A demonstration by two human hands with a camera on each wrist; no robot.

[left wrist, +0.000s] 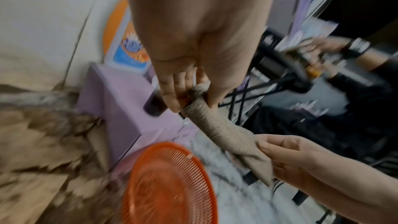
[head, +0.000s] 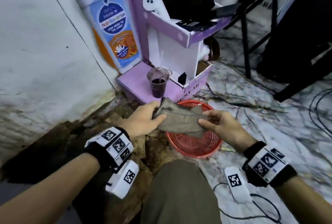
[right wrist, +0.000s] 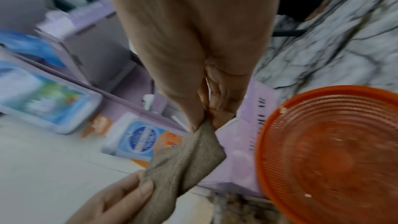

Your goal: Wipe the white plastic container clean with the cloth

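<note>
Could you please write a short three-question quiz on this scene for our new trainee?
1. True or false: both hands hold the cloth.
2. What lies below the cloth? A) the red basket B) a metal pot C) a glass bowl
3. Fill in: the cup of dark liquid stands on the ______ box.

Key: 1 true, the left hand and right hand each grip an end; 2 A; 3 purple.
</note>
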